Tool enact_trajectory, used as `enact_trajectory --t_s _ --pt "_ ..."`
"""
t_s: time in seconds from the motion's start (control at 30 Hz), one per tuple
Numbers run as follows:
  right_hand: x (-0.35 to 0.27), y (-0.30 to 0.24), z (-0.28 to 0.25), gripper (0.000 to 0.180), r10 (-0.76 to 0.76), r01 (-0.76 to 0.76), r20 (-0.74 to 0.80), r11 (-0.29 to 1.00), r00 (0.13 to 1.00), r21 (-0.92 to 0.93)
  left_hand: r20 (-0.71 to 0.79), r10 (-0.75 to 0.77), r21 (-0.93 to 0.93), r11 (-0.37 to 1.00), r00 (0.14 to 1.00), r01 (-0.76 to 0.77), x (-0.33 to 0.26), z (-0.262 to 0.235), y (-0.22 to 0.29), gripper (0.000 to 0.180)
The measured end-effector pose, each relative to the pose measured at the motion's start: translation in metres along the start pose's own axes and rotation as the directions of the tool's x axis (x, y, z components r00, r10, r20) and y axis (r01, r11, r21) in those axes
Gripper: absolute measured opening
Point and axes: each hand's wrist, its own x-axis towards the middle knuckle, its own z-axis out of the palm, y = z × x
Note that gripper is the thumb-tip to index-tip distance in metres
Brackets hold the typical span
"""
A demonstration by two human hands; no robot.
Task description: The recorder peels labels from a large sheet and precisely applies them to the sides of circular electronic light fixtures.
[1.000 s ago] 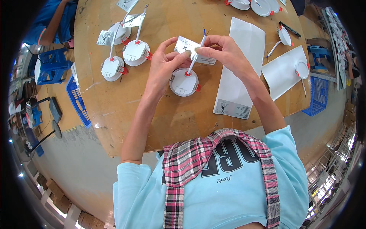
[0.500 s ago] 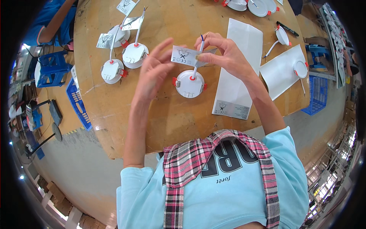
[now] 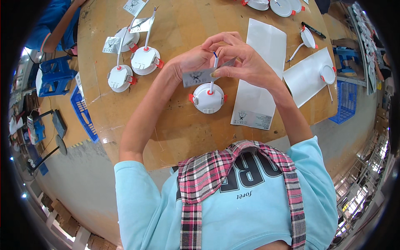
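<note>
Left hand [image 3: 189, 62] and right hand [image 3: 246, 62] pinching label [image 3: 199, 76] around lamp wire [image 3: 213, 71], both closed on it, lamp [image 3: 208, 98] on counter [image 3: 183, 125] just below at 6 o'clock, two lamps [image 3: 133, 68] at 9 o'clock, white bag [image 3: 258, 96] at 3 o'clock.

At 10 o'clock sit 2 finished round white lamps [image 3: 132, 68] (red clips, tagged leads); white paper bags [image 3: 260, 89] at 2; blue crates [image 3: 53, 76] at 9.
</note>
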Motion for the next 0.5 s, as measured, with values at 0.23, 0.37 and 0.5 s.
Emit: enact_trajectory --t_s 0.23,0.37,0.5 --pt "-0.006 0.004 -0.003 0.014 -0.022 0.02 -0.039 0.999 0.999 -0.037 0.166 0.058 -0.243 0.97 0.984 -0.016 -0.003 -0.009 -0.004 0.041" --pt "-0.01 0.008 -0.003 0.014 -0.035 0.033 -0.043 0.998 0.998 -0.044 0.083 0.039 -0.151 0.988 0.996 -0.026 -0.013 -0.005 0.001 0.034" --pt "-0.009 0.008 -0.002 0.015 -0.066 0.059 -0.078 0.994 0.995 -0.097 0.038 0.023 -0.05 0.999 0.999 -0.021 -0.02 -0.005 0.005 0.03"
